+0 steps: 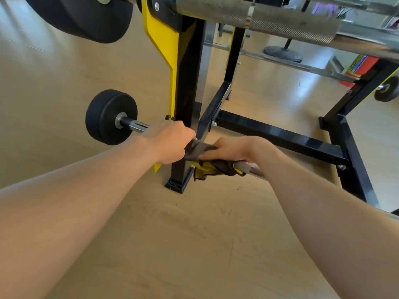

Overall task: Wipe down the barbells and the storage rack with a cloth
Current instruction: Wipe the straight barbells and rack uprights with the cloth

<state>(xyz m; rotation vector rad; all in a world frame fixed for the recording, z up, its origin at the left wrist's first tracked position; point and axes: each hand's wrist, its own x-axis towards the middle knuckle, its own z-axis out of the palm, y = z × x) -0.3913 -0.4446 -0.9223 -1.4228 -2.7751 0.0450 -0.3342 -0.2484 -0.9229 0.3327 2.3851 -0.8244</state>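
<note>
Left hand [170,143] curls around the smooth chrome barbell [133,125] beside its round black weight [108,117]. Right hand [233,148] clamps a grey-yellow cloth [216,167] onto the knurled section.

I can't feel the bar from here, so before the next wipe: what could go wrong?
The left hand grips the lower barbell right beside the rack upright; a shifting bar could pinch knuckles. The cloth under the right hand trails a loose end that might snag there. The upper barbell sits close overhead: mind it when rising.
</note>
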